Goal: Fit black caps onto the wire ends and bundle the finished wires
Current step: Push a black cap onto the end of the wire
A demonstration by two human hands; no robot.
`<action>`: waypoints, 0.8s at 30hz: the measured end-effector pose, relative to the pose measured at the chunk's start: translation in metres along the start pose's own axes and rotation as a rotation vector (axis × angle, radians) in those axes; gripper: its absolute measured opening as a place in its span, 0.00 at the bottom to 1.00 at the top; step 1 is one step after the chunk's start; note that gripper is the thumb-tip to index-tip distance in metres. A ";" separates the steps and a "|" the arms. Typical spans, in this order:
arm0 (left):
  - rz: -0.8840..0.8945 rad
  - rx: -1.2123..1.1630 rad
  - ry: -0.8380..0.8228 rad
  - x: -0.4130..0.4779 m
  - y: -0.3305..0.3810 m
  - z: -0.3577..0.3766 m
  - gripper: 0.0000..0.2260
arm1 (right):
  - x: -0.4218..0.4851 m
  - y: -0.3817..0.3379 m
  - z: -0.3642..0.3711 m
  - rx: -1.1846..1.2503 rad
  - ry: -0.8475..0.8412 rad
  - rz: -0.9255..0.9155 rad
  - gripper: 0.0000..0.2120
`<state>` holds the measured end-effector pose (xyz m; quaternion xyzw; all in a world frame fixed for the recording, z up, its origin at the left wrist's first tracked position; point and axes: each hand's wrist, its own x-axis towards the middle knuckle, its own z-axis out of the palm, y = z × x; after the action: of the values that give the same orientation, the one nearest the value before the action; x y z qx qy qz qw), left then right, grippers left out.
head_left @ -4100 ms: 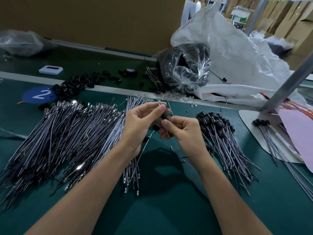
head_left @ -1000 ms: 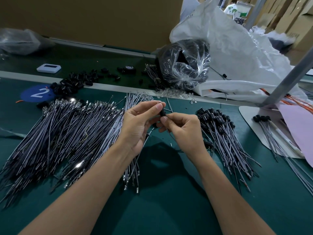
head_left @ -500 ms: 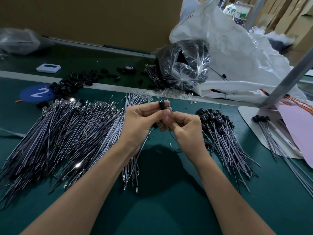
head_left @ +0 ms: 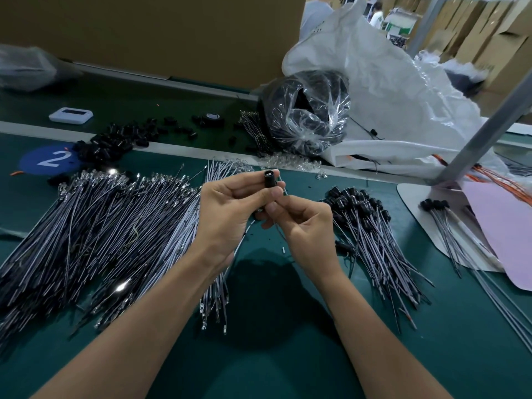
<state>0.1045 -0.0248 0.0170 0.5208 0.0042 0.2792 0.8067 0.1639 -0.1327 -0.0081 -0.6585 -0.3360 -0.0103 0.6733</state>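
Green matting covers the table, with a brown cardboard wall behind it. Above the middle of the mat, the left hand pinches a black cap between thumb and forefinger, its open end facing up and away. The right hand, touching the left at the fingertips, pinches a thin wire just below the cap; the wire runs down under the left palm toward the mat. Whether the wire's end sits inside the cap is hidden by the fingers, though it seems to. Just left of the hands lies a wide fan of bare wires, metal ends glinting. Just right lies a smaller heap of capped wires, caps toward the far side. Farther right, a few more capped ones rest on a white base beside a pink sheet. Beyond the bare wires, loose caps are scattered next to a blue disc marked 2, near a small white device. Behind the hands sits a clear bag of dark parts, against a big white sack.
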 end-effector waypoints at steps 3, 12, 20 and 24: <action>0.002 -0.014 0.000 0.000 0.001 0.000 0.08 | 0.000 0.000 0.001 -0.001 0.014 -0.015 0.04; 0.000 -0.014 -0.057 -0.001 0.000 -0.002 0.10 | 0.000 0.001 0.000 -0.071 0.039 -0.071 0.06; -0.011 -0.019 -0.036 0.001 -0.002 -0.002 0.06 | 0.000 -0.001 -0.001 -0.153 0.045 -0.073 0.08; -0.042 0.025 -0.018 0.001 -0.009 -0.001 0.07 | 0.000 0.001 -0.001 -0.184 0.055 -0.074 0.11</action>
<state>0.1087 -0.0264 0.0090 0.5332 0.0111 0.2575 0.8058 0.1648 -0.1337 -0.0088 -0.7042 -0.3390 -0.0842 0.6181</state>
